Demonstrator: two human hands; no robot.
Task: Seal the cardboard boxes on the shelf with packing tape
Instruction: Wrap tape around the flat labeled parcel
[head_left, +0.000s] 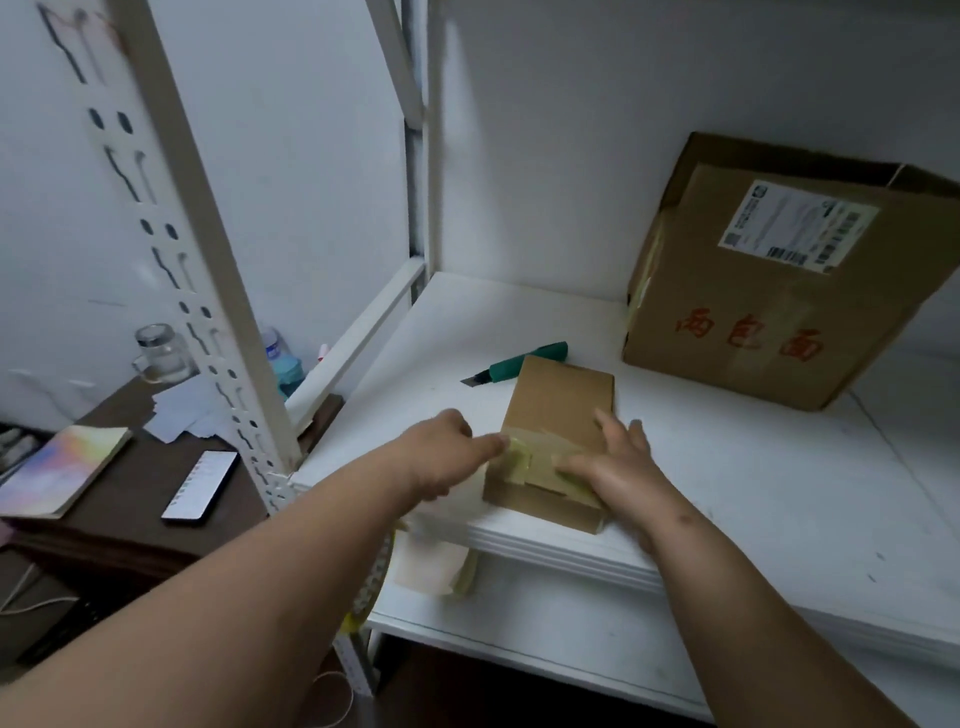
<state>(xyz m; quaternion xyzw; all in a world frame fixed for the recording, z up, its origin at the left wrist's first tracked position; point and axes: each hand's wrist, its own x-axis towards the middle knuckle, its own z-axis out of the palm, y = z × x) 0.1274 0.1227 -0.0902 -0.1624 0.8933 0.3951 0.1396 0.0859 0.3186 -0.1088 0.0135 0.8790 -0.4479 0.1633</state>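
Note:
A small flat cardboard box (563, 402) lies on the white shelf (727, 467) near its front edge. A strip of yellowish packing tape (535, 460) runs across the box's near end. My left hand (447, 449) presses the tape's left end down with an extended finger at the box's left edge. My right hand (618, 462) lies flat on the tape and the box's right side, fingers straight. A large cardboard box (789, 280) with a shipping label and red characters stands at the back right. The tape roll (384, 566) hangs below my left wrist, mostly hidden.
A green utility knife (519, 364) with its blade out lies just behind the small box. The white slotted upright (208, 260) stands at left. Beyond it, a dark desk (130, 483) holds a phone (200, 486), a notebook (62, 470), papers and a glass jar (161, 353).

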